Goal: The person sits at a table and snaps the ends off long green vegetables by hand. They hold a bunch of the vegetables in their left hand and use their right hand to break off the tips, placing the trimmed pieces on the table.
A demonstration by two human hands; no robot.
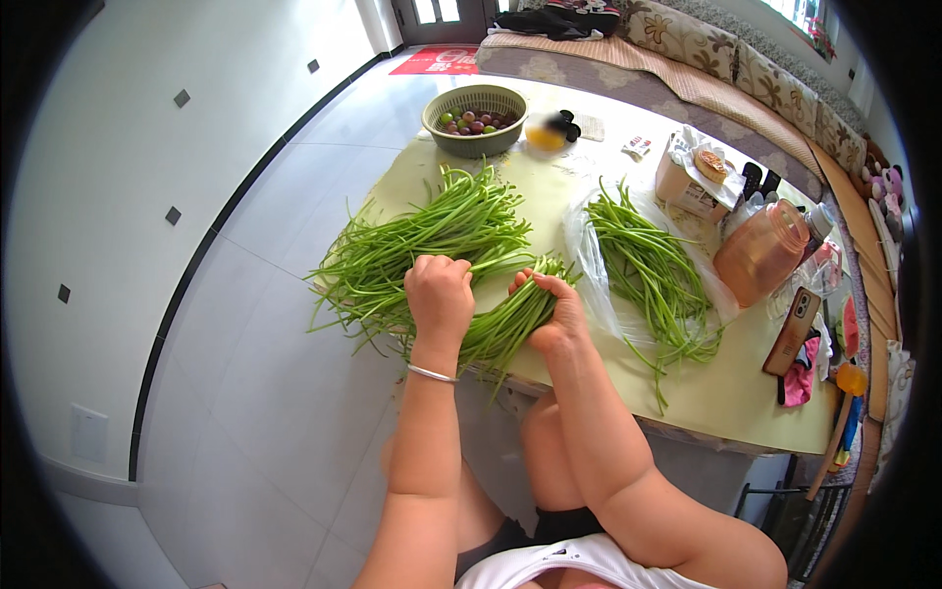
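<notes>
Long, thin green vegetable stems (432, 231) lie in a loose heap at the left part of the table. My right hand (561, 312) is wrapped round a bunch of the same green stems (505, 324), whose ends hang toward the table's near edge. Just left of it, my left hand (439, 294), with a silver bangle on the wrist, is closed in a pinch at the near side of the heap. A stem seems to run from its fingertips toward the bunch. To the right, more green stems (648, 265) rest on a clear plastic bag (586, 260).
The pale yellow table (756, 422) carries a green basket (476, 144) of grapes at the back. A tissue box (694, 182), a pinkish jug (760, 253) and a phone (793, 331) stand at the right. Behind is a sofa (677, 88); grey tiled floor (265, 393) lies left.
</notes>
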